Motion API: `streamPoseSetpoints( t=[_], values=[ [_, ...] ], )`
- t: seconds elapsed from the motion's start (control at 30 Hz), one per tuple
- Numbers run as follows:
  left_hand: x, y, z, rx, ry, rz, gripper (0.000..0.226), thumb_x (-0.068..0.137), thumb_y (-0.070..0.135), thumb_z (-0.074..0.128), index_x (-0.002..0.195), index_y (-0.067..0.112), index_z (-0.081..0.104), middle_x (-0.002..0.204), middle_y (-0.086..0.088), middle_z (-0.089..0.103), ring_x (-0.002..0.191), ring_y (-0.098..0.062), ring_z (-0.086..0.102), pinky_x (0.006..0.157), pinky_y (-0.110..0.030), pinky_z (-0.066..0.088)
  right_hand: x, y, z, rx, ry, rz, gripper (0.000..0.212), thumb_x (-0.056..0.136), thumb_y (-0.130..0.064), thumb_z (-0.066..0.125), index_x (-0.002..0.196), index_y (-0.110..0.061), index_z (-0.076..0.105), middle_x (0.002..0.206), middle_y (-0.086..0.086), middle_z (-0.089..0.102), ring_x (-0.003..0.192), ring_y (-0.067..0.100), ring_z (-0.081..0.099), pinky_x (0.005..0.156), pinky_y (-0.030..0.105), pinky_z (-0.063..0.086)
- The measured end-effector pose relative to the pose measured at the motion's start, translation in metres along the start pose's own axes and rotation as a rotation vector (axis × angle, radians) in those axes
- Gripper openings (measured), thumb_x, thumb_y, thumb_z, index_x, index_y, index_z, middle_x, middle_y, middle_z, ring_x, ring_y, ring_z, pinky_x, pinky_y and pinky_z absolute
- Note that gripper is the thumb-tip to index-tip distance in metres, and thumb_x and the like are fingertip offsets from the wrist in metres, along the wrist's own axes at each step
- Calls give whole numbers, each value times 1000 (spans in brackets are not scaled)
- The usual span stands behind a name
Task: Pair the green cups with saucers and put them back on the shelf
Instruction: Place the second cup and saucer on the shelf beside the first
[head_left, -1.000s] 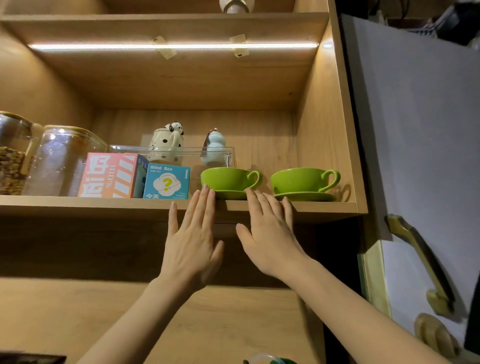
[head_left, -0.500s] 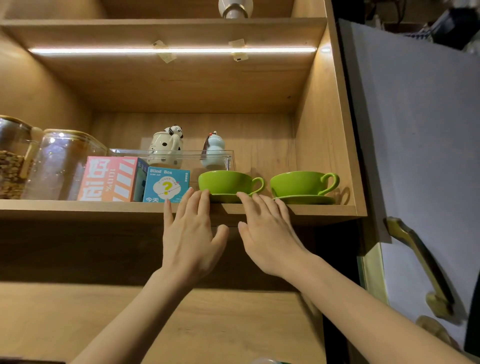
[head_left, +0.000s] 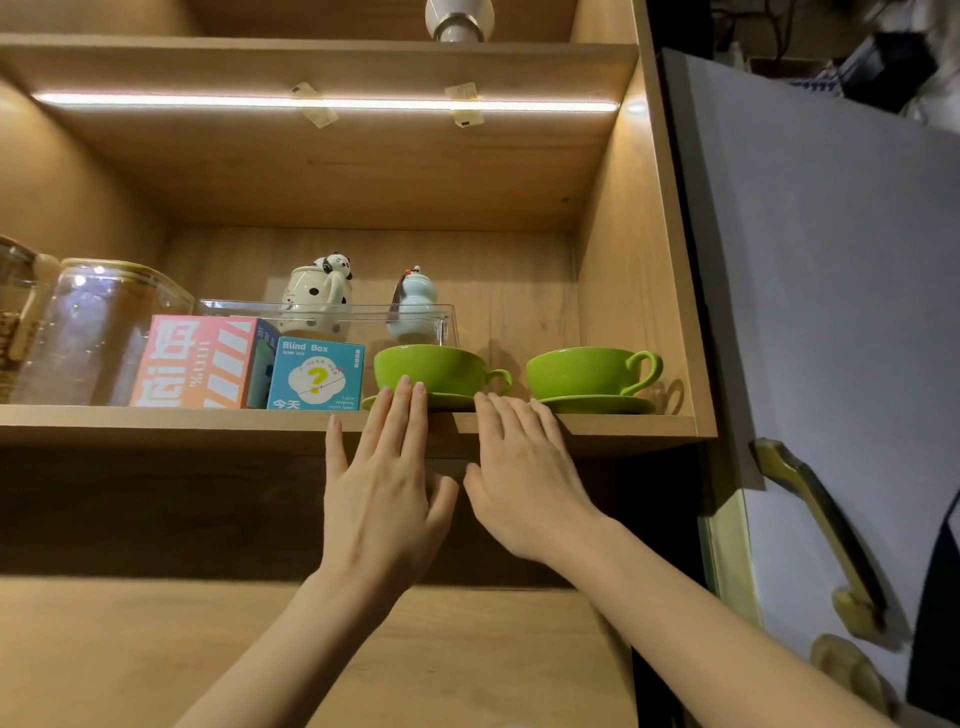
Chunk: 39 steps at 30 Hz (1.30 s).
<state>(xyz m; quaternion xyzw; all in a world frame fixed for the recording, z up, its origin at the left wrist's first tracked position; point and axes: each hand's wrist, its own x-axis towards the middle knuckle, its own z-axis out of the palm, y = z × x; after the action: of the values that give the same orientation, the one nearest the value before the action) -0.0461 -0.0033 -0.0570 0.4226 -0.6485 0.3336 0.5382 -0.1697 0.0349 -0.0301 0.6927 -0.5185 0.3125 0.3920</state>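
From the head camera I see both green cups on the wooden shelf (head_left: 156, 418), each sitting on its own saucer. The left cup (head_left: 431, 368) stands near the front edge, handle to the right, and its saucer (head_left: 447, 401) is partly covered by my fingers. The right cup (head_left: 587, 371) rests on the right saucer (head_left: 597, 404), close to the cabinet's side wall, and both show in full.

My left hand (head_left: 384, 499) is raised flat, fingers straight and together, holding nothing; the fingertips overlap the left cup's lower wall and saucer rim, though I cannot tell whether they actually touch. My right hand (head_left: 524, 483) is also flat with straight fingers and grips nothing; its tips reach the shelf's front edge between the two saucers. Contact with the left saucer I cannot make out.

To the left stand a blue box (head_left: 316, 375) just beside the left cup, a pink box (head_left: 195, 361), and a glass jar (head_left: 98, 332); a second jar is cut off by the frame's left edge. Behind, a clear tray (head_left: 322, 312) holds a spotted mug (head_left: 317, 296) and a pale blue bottle (head_left: 415, 304), their bases blurred by the tray wall. The cabinet door (head_left: 831, 312) hangs open at right, its handle (head_left: 826, 530) partly visible.
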Motion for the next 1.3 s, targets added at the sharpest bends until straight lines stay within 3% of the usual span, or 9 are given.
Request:
streamPoseSetpoints(
  t=[0.2,0.3,0.4,0.47,0.57,0.73,0.87,0.97,1.3],
  values=[
    [-1,5,-3,-19,-29,-22,77,76,47,16,145,19,-4,151,4,-10,141,-14,-8,111,-43,-7,-4,5,-14,12,2,-53,60,95,-30,34,148,-12,12,159,6,14,147,18,5,119,37,-4],
    [-3,20,-12,-76,-3,65,76,78,43,27,146,19,6,153,3,-2,142,-16,-1,112,-41,0,-24,19,-21,-1,203,-41,54,90,-28,40,141,-12,36,148,8,42,141,23,30,115,40,9],
    [1,46,-23,-286,-72,196,73,79,43,31,146,24,10,155,8,1,141,-3,1,112,-25,-2,-43,42,-19,-74,311,91,54,83,-29,44,134,-12,47,134,14,57,127,30,50,106,44,24],
    [11,62,-27,-361,-172,257,72,83,42,36,146,26,5,157,8,4,142,-2,5,110,-19,-1,-49,51,-23,-90,222,121,57,86,-27,42,141,-12,37,143,19,45,133,34,42,108,45,18],
    [30,78,-20,-292,-310,261,75,86,41,39,147,20,0,158,0,3,144,-11,4,115,-25,1,-49,60,-28,-154,91,51,64,93,-25,33,149,-16,3,157,18,13,146,33,10,114,41,-3],
    [42,88,-2,-178,-362,182,73,88,37,38,146,11,3,158,-9,6,145,-16,5,119,-34,3,-47,69,-26,-190,144,123,63,79,-32,53,138,-12,41,130,17,58,122,32,55,105,47,34],
    [39,85,2,-221,-294,187,68,87,39,40,145,15,15,155,-4,22,143,-16,17,118,-34,7,-49,77,-32,-95,132,77,62,94,-29,40,148,-18,13,152,14,26,142,28,22,116,37,9],
    [40,83,1,-254,-299,194,71,80,46,33,144,19,19,154,-3,25,143,-17,19,117,-34,7,-51,81,-31,-15,80,99,64,96,-31,37,149,-21,2,157,6,9,145,24,8,118,34,13],
    [36,90,0,-345,-275,178,74,73,47,27,144,26,20,152,1,29,141,-14,21,118,-39,4,-48,96,-27,-80,95,107,64,93,-29,42,148,-15,11,155,7,22,145,22,16,118,45,0]
  ],
)
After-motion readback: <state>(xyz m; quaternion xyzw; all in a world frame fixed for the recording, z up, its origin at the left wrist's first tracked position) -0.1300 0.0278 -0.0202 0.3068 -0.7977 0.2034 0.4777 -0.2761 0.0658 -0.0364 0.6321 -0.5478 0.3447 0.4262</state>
